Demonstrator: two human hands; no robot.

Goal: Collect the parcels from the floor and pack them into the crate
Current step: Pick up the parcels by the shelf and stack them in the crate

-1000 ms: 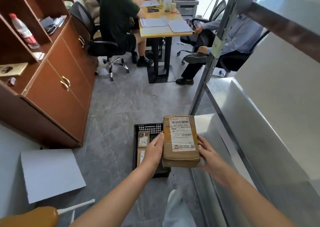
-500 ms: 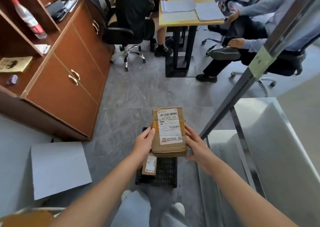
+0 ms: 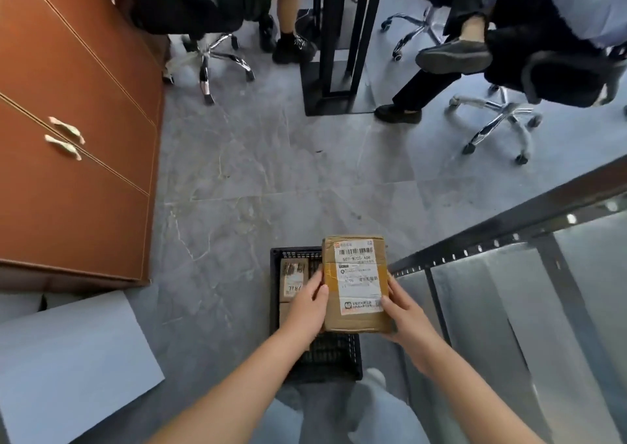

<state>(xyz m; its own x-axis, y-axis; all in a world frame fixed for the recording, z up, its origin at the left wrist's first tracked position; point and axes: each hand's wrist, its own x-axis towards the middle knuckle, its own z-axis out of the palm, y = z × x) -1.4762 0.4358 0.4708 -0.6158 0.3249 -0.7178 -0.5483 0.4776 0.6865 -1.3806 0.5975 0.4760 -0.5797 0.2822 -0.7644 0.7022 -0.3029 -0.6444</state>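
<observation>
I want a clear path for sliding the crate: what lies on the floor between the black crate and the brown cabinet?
Nothing: in the head view, only bare grey floor separates the crate from the cabinet.

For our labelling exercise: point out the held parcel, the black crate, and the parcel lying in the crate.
Held parcel (image 3: 354,284): head view, its white label.
Black crate (image 3: 334,352): head view, bare mesh floor.
Parcel in the crate (image 3: 294,279): head view, its top face.

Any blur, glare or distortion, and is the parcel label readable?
Head view: wide-angle skew tilts the cabinet and shelf rail; the chairs up top are smeared; soft sheen on the metal shelf; the parcel is sharpest, large label code readable, fine print not.
</observation>
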